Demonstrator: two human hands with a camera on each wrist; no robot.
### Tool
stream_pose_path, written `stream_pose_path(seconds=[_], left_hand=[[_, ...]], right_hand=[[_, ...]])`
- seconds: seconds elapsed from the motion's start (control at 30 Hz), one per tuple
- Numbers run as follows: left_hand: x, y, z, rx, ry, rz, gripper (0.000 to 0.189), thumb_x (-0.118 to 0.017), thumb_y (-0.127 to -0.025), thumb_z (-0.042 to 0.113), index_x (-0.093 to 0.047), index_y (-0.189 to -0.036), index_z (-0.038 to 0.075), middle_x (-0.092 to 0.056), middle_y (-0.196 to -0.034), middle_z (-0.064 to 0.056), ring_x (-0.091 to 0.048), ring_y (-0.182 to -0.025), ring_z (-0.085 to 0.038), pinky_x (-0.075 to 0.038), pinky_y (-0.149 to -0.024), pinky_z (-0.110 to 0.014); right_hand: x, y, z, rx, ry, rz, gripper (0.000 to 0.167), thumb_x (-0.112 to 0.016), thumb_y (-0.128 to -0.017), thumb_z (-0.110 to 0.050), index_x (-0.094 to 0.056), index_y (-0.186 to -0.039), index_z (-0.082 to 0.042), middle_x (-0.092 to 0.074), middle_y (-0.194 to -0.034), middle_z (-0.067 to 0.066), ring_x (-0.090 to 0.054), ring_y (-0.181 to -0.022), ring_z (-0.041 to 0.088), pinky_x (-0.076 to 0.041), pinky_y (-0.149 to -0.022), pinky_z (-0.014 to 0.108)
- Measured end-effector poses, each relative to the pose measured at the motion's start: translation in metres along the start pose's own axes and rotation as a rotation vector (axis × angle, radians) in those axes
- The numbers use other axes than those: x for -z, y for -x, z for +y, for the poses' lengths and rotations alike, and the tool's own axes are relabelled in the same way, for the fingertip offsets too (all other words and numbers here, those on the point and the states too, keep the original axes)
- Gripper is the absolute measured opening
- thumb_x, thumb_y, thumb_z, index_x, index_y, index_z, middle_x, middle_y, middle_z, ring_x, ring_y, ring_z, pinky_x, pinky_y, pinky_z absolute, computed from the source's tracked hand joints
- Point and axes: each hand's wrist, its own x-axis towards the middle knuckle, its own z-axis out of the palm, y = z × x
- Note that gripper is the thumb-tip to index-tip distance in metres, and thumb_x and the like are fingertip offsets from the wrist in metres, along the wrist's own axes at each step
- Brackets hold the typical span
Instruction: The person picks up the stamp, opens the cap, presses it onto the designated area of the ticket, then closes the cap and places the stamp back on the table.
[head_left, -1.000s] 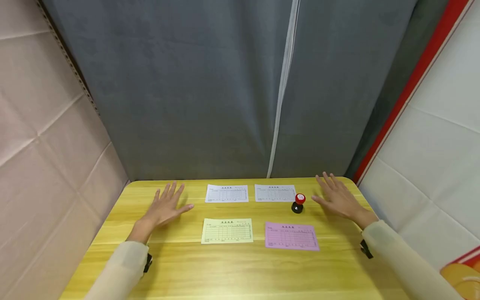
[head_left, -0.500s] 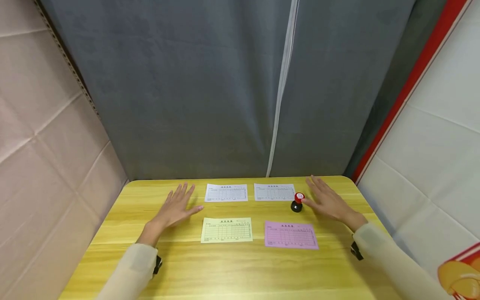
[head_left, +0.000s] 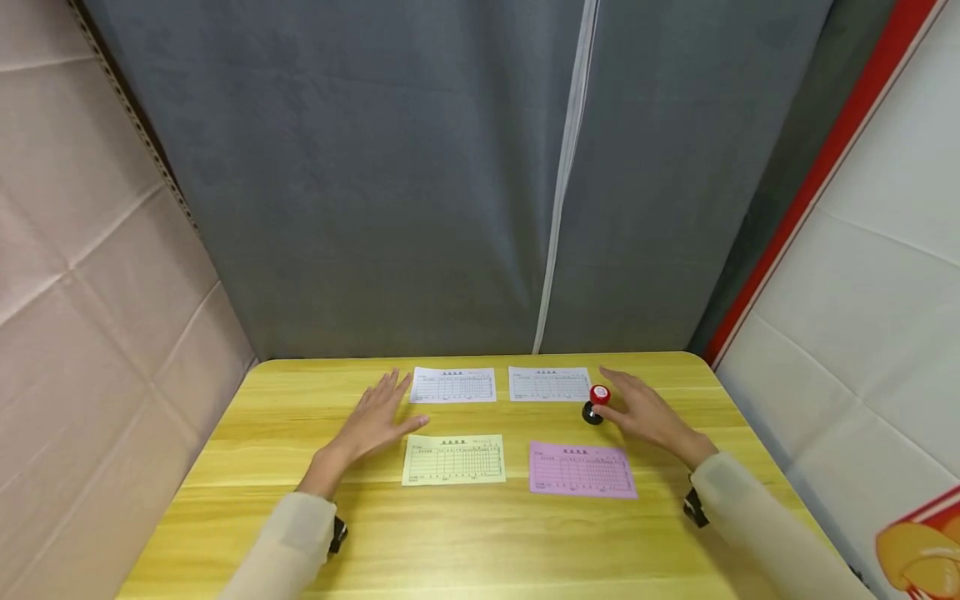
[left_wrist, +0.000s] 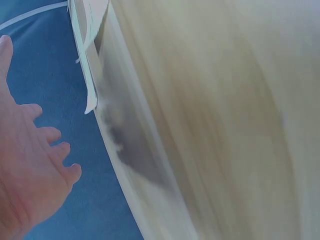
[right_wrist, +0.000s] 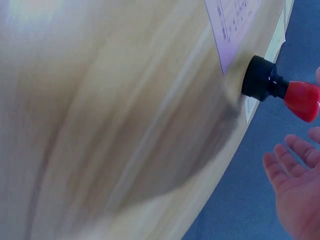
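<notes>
A self-inking-looking stamp (head_left: 599, 395) with a red handle and black base stands upright near the front right corner of a white form. My right hand (head_left: 651, 414) is just right of it, fingers extended and thumb close to the handle. In the right wrist view the palm (right_wrist: 302, 200) shows beside the stamp (right_wrist: 258, 78), and no grip on it is visible. My left hand (head_left: 373, 423) hovers over the table, left of a white form (head_left: 453, 385) and a yellow form (head_left: 454, 460), its fingers straight. The left wrist view shows that hand (left_wrist: 35, 170) holding nothing.
Another white form (head_left: 548, 383) lies behind the stamp, and a pink form (head_left: 582, 470) lies in front of it. All sit on a wood-grain table (head_left: 480, 542). A grey curtain (head_left: 405, 183) hangs behind, with pale side walls left and right.
My right hand has moved left to the stamp, its thumb coming close to the handle. My left hand has moved right toward the forms. The stamp and forms have stayed in place.
</notes>
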Motion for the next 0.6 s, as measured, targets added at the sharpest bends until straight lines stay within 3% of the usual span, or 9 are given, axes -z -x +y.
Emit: stream_pose_path(seconds=[0.13, 0.3, 0.4, 0.6], left_hand=[[-0.005, -0.003, 0.007, -0.017, 0.006, 0.005, 0.101, -0.056, -0.1, 0.071, -0.017, -0.17, 0.01, -0.007, -0.177, -0.018, -0.011, -0.163, -0.041, -0.011, -0.13, -0.065], [-0.009, -0.007, 0.017, -0.033, 0.013, 0.015, 0.103, -0.06, -0.098, 0.07, -0.022, -0.169, 0.008, -0.009, -0.177, -0.016, -0.014, -0.163, -0.039, -0.014, -0.13, -0.063], [-0.011, -0.01, 0.025, -0.037, 0.032, 0.008, 0.104, -0.064, -0.096, 0.069, -0.023, -0.169, 0.008, -0.009, -0.177, -0.015, -0.013, -0.163, -0.038, -0.013, -0.131, -0.062], [-0.015, -0.014, 0.035, -0.06, 0.054, 0.025, 0.101, -0.072, -0.095, 0.061, -0.028, -0.168, 0.007, -0.014, -0.176, -0.018, -0.017, -0.162, -0.041, -0.016, -0.131, -0.061]], right_hand=[[-0.008, -0.001, -0.001, -0.001, -0.035, 0.046, 0.072, -0.08, -0.097, -0.028, -0.05, -0.153, 0.006, -0.055, -0.153, 0.027, -0.055, -0.138, 0.047, -0.046, -0.113, 0.064], [-0.017, -0.002, -0.004, 0.025, -0.129, 0.143, 0.06, -0.084, -0.093, -0.014, -0.059, -0.143, 0.01, -0.066, -0.137, 0.03, -0.073, -0.112, 0.04, -0.063, -0.091, 0.053], [-0.021, -0.003, -0.004, 0.031, -0.18, 0.186, 0.055, -0.086, -0.089, -0.008, -0.064, -0.136, 0.012, -0.069, -0.128, 0.031, -0.076, -0.1, 0.037, -0.065, -0.083, 0.047], [-0.026, -0.006, -0.005, -0.007, -0.238, 0.219, 0.05, -0.087, -0.088, -0.005, -0.068, -0.13, 0.011, -0.072, -0.122, 0.029, -0.077, -0.096, 0.036, -0.066, -0.08, 0.044]])
